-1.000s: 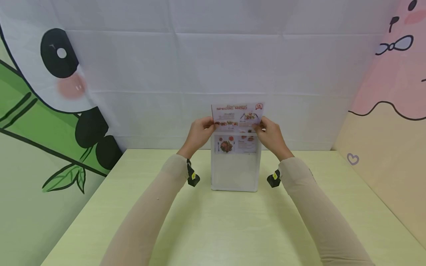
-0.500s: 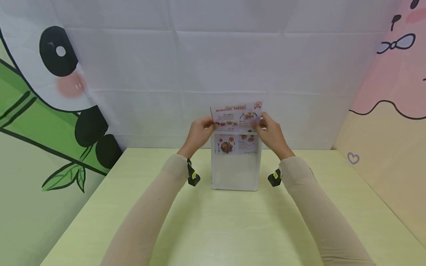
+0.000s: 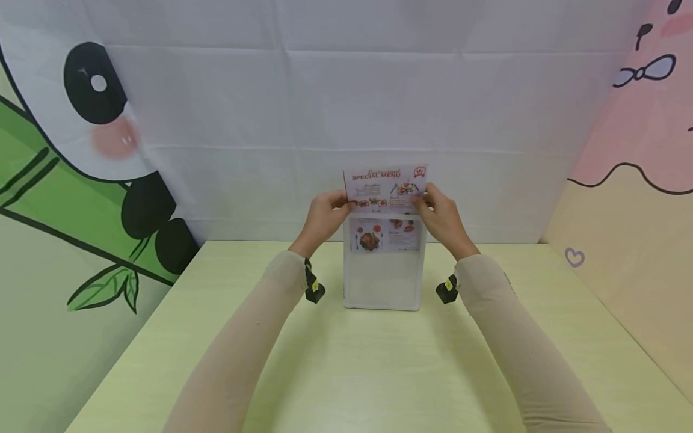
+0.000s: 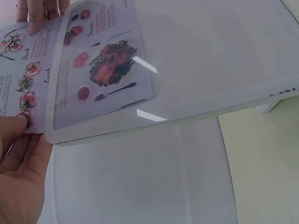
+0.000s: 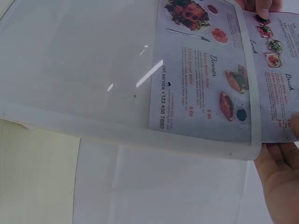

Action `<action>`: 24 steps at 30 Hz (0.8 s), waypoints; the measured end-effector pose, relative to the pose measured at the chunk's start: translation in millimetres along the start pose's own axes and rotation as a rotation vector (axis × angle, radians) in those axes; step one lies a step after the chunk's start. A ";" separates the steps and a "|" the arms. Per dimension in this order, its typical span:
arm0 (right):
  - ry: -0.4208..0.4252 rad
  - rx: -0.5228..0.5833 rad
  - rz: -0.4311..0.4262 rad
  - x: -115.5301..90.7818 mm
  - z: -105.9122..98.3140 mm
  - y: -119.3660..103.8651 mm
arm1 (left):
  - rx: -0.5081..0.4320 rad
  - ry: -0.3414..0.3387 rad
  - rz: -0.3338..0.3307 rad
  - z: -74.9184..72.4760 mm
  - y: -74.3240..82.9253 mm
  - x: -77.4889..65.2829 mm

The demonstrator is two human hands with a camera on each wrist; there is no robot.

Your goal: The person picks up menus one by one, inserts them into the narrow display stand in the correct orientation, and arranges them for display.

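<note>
A printed menu sheet (image 3: 381, 191) with food pictures and the heading "SPECIAL MENU" is partly inside a white-rimmed clear sign holder (image 3: 382, 282), which stands upright on the table. Its lower part shows behind the clear front; the upper part sticks out above the top rim. My left hand (image 3: 325, 213) pinches the menu's left edge just above the holder, thumb on the printed face. At the opposite edge, my right hand (image 3: 441, 216) pinches the sheet at about the same height. In the left wrist view, the left fingers sit right at the holder's corner.
The pale yellow-green table (image 3: 346, 373) reaches back to a white cloth backdrop (image 3: 368, 102) close behind the holder. Painted side panels, a green one (image 3: 32, 162) and a pink and cream one (image 3: 622, 222), flank the table.
The menu has slid slightly farther down in the holder, its lower edge now a little lower behind the clear front. Both hands keep their pinch, and the holder stays in place.
</note>
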State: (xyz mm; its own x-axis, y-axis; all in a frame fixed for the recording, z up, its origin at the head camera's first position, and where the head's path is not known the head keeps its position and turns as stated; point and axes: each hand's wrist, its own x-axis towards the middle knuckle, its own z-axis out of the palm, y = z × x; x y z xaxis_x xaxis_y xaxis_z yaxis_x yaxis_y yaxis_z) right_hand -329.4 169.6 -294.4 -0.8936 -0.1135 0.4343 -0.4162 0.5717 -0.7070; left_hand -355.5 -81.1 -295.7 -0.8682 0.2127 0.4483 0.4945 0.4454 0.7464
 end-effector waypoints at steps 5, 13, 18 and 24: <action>0.007 -0.012 0.001 -0.1 1.0 0.2 | -0.009 -0.003 0.001 0.3 0.3 -0.4; 0.006 0.011 0.015 0.3 3.8 2.2 | -0.023 -0.003 -0.012 1.4 -0.6 -0.8; 0.019 0.020 0.010 0.3 4.7 2.0 | -0.035 0.010 -0.006 1.8 -0.4 0.2; 0.022 0.019 0.008 -0.2 5.2 3.1 | -0.055 0.009 0.004 2.2 -0.4 0.8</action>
State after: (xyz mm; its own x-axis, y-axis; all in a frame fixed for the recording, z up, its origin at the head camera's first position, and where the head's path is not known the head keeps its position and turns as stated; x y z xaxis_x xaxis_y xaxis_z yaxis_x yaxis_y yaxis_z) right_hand -331.5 167.2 -299.6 -0.8931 -0.0910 0.4406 -0.4125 0.5567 -0.7211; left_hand -356.4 -79.2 -296.7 -0.8658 0.2061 0.4560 0.4999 0.3964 0.7701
